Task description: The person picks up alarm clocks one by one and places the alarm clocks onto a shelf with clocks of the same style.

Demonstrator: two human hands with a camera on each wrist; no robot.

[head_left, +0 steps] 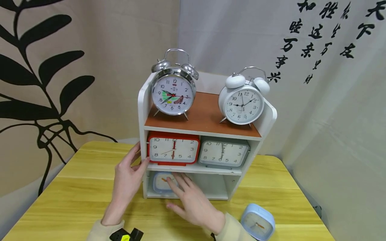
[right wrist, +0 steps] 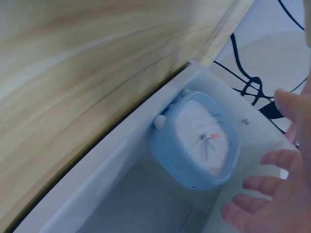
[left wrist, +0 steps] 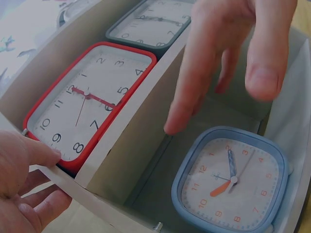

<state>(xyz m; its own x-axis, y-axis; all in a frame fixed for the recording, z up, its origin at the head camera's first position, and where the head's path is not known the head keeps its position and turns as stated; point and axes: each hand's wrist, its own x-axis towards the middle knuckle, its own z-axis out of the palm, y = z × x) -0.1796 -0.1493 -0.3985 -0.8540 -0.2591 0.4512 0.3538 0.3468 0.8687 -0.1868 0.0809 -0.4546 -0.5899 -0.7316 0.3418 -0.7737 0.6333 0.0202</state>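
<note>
My left hand [head_left: 128,177] holds the left side panel of a white shelf unit [head_left: 236,180], thumb on its front edge beside a red rectangular clock [head_left: 174,149] and the other fingers outside. In front of the bottom compartment, my right hand [head_left: 194,201] has its fingers spread and holds nothing. Inside that compartment, at the left end, stands a light blue rounded-square clock [left wrist: 231,179], upright and apart from my right fingers in the left wrist view. A second light blue clock [head_left: 258,222] is on the table by my right sleeve.
A grey-green rectangular clock [head_left: 223,153] stands beside the red one. On the brown top board are a silver twin-bell alarm clock [head_left: 174,90] and a white twin-bell alarm clock [head_left: 243,102]. The unit stands on a yellow wood-grain table [head_left: 87,174] before a printed curtain [head_left: 126,67].
</note>
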